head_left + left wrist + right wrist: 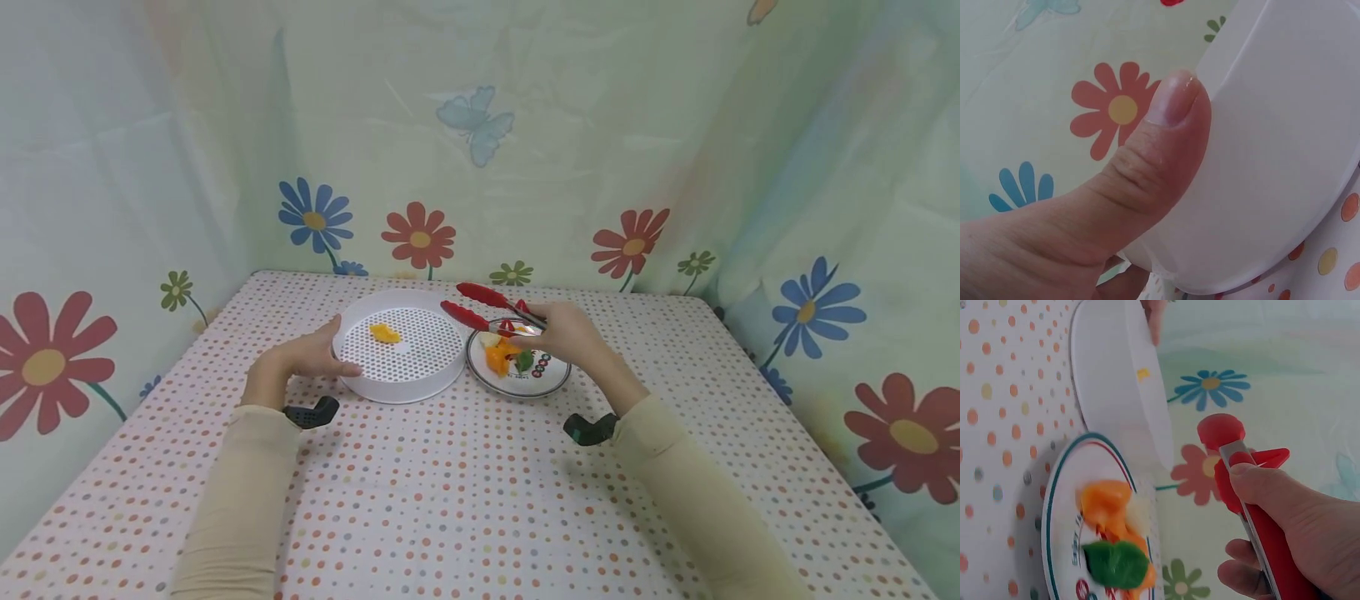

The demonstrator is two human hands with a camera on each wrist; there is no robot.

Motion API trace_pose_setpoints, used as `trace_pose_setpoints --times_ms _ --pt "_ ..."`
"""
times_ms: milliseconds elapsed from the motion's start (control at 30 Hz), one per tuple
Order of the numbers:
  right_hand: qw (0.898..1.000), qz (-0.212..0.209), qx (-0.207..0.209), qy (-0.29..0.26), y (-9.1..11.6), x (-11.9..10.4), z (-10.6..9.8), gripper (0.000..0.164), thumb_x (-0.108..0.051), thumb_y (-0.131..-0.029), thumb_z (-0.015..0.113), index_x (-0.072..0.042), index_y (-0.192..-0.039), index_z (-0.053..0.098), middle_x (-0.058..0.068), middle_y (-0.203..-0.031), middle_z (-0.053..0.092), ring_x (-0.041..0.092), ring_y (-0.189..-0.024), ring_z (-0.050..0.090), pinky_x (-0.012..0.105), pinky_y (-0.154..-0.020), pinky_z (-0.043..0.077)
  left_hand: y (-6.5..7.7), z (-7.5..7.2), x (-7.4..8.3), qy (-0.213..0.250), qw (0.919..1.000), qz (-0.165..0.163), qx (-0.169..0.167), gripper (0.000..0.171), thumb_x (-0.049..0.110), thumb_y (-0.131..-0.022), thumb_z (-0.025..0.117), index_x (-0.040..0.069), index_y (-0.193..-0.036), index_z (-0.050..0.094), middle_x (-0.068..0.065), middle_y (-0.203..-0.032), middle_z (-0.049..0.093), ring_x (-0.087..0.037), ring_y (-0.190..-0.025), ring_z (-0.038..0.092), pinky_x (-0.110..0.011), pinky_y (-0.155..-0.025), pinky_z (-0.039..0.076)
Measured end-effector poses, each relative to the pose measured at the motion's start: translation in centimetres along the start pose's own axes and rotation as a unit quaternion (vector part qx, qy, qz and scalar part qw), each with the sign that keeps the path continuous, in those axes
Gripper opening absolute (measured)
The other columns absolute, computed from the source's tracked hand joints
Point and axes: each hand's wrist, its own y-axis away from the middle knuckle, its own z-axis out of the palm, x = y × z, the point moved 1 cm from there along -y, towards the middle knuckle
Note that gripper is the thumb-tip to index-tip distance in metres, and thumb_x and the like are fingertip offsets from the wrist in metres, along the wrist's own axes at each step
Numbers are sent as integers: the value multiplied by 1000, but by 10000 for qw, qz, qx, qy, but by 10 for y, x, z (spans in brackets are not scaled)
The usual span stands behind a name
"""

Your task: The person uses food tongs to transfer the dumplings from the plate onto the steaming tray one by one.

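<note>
Beige sleeves [243, 500], left grip [302, 354] clasping round perforated sieve [408, 392], right grip [567, 331] clamped on metal tongs [484, 296]

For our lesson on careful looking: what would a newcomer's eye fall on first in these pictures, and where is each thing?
Probably the bright red tongs, gripped by the right hand above the plate. Next come the orange pieces and green piece on that plate. To its left, one yellow piece stands out inside the white perforated tray, whose side the left hand touches.
</note>
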Motion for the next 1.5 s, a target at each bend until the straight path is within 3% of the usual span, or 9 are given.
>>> trace_pose_setpoints --times_ms 367,467,700,933,1033,1167,1333,1500 --pt "9993 307 217 -67 14 55 -19 85 -52 -78 72 -8 -144 39 22 -145 43 35 -110 48 35 -75 52 0 -1 2 76 10000 23 -60 126 55 -76 72 8 -150 -18 -20 -158 -12 -44 -145 -5 -66 -113 6" --pt "9989 370 276 -123 17 67 -22 87 -54 -77 72 -10 -144 40 23 -144 43 34 -110 47 35 -75 53 1 -1 3 155 9998 94 -67 126 55 -76 72 8 -150 -18 -20 -158 -13 -44 -145 -6 -66 -113 5" --pt "9994 272 -106 -187 16 82 -18 88 -55 -74 74 -12 -144 42 23 -138 50 33 -107 49 38 -78 51 12 -1 -6 147 9998 -47 -88 127 55 -76 72 7 -149 -20 -24 -157 -12 -48 -143 -5 -69 -110 7" --pt "9994 173 -278 -128 18 104 -26 95 -62 -69 74 -8 -142 44 22 -138 50 31 -106 49 42 -80 48 13 1 -8 116 9999 -50 -55 129 59 -74 72 8 -149 -20 -25 -157 -11 -49 -143 -3 -70 -109 8" --pt "9983 197 -467 -299 24 114 -31 89 -56 -72 75 -8 -141 45 21 -132 55 32 -105 53 43 -82 51 14 -1 -9 65 9999 -85 -44 129 58 -74 72 8 -149 -20 -25 -157 -11 -49 -143 -3 -71 -108 8" --pt "9960 285 -826 -194 36 125 -39 85 -51 -75 75 -5 -140 47 15 -110 65 27 -88 61 38 -75 52 15 -3 -7 76 9999 -39 -80 129 57 -74 72 7 -148 -21 -25 -157 -12 -50 -142 -4 -71 -108 7" --pt "9915 273 -1262 133 54 125 -54 89 -59 -72 73 -2 -136 50 7 -97 68 20 -73 64 32 -66 49 9 -2 -1 64 9999 8 -107 127 56 -75 72 9 -149 -21 -23 -157 -11 -48 -143 -4 -71 -108 7" --pt "9878 201 -1468 475 67 103 -63 83 -61 -73 71 -2 -130 57 5 -94 68 15 -68 62 30 -62 49 8 -1 3 34 9999 -57 -149 127 57 -75 71 8 -148 -21 -25 -157 -10 -49 -143 -3 -71 -108 8"
